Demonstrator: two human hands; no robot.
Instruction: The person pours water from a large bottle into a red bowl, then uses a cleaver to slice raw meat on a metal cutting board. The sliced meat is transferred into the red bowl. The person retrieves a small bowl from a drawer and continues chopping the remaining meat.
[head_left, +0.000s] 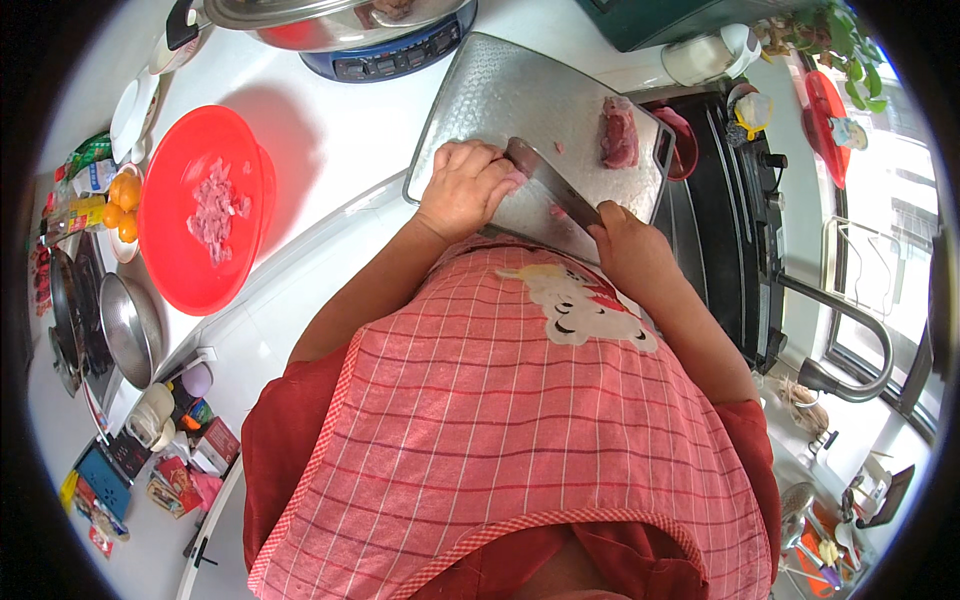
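My right hand (631, 244) grips the handle of a kitchen knife (556, 181), whose blade slants up and left over a metal cutting board (480, 90). Beside the blade's far end, my left hand (466, 187) presses down with curled fingers on a piece of raw meat (516, 180), mostly hidden beneath it. A larger chunk of raw meat (619, 133) lies at the board's right side, and small scraps lie near the knife. To the left, a red plastic basin (169, 225) holds cut raw meat (216, 210).
A steel pan (330, 34) sits on a blue electric cooker (405, 58) beyond the board. At right are a black stove (731, 225) and a red bowl (684, 146) by the board's edge. Oranges (126, 191) and a metal colander (131, 330) stand at the left.
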